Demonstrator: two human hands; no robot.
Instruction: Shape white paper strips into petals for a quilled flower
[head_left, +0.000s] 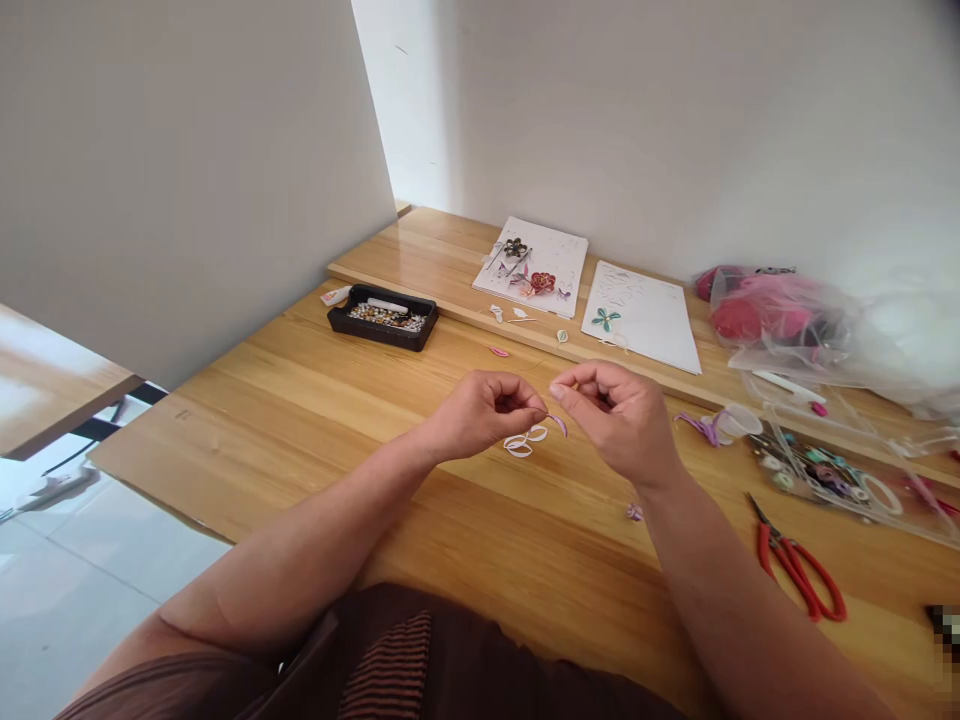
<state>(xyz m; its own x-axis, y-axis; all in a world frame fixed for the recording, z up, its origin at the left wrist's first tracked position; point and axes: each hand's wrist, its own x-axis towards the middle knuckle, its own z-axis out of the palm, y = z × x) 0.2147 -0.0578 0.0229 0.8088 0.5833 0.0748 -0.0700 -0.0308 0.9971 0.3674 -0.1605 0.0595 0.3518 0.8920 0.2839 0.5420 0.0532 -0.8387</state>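
Over the middle of the table, my left hand pinches a small curved purple petal-like piece whose tip hangs out past the fingers. My right hand is just to the right, thumb and forefinger pressed together. Whatever sits in that pinch, possibly a fine thread, is too small to make out. Below the hands a white looped strip lies on the wood. A small purple piece rests beside my right wrist, and a pink petal-shaped piece lies beyond the left hand.
A black tray of beads stands back left. Papers with flower ornaments lie on the raised ledge. On the right are red-handled pliers, a clear box of small parts, a white cup with purple ribbon, and plastic bags.
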